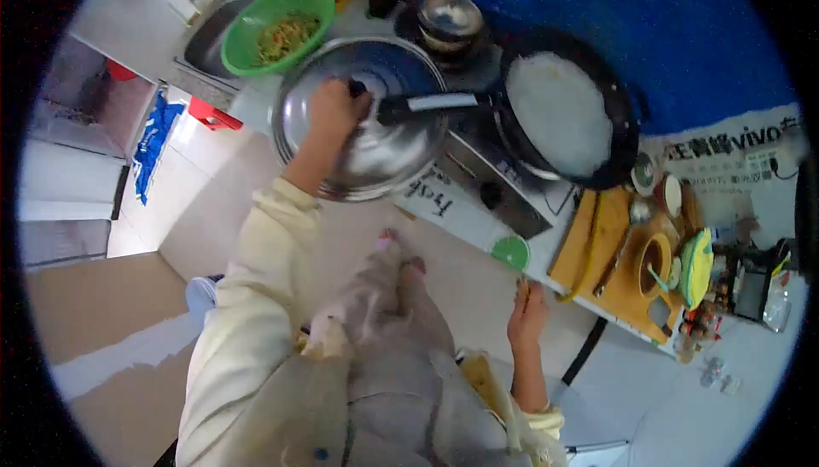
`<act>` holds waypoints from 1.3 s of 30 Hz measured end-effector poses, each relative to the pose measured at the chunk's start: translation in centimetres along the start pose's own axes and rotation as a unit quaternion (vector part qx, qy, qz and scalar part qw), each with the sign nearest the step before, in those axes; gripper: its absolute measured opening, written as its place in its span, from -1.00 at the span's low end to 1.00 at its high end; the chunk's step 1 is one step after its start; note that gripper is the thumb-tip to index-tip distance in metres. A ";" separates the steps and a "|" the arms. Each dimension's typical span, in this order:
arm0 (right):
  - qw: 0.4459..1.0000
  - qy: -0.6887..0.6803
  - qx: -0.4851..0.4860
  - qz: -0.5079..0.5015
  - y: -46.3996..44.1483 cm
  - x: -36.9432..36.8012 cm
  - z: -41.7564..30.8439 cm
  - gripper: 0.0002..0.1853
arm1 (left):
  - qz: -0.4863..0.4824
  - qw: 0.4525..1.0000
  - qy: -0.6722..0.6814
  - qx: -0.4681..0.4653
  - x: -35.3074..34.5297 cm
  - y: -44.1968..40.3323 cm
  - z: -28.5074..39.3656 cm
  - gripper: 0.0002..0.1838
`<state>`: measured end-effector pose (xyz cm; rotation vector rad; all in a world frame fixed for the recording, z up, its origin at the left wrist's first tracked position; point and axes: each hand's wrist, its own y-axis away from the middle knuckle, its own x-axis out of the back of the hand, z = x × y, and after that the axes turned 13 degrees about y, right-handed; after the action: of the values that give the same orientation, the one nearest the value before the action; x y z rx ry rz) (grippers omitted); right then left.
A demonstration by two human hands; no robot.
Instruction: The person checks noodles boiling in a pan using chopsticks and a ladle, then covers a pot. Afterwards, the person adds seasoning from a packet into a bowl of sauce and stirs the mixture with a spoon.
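My left hand is closed around the dark knob of a large, shiny metal pot lid. The lid is left of the stove, and the handle of a black frying pan reaches across its right part. A flat white layer covers much of the pan's inside; I cannot tell what it is. Lower right, my right hand hangs by the counter's front edge with its fingers stretched out, near a round green item. I see nothing held in it.
A green basin of mixed shredded food stands by the sink. Metal bowls sit behind the lid. To the right, a wooden board carries a brown bowl and utensils. A red stool is on the floor at left.
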<state>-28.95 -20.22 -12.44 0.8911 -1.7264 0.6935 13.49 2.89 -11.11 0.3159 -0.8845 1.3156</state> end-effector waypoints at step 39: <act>0.808 0.561 0.108 0.146 -13.4 -8.9 -6.4 -0.71 | -0.232 0.809 0.378 0.387 4.6 40.5 -14.5 -0.87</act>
<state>-12.75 -20.47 -18.44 0.1934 -0.6925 1.3043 -18.49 26.54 -28.19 0.5399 0.4338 1.1243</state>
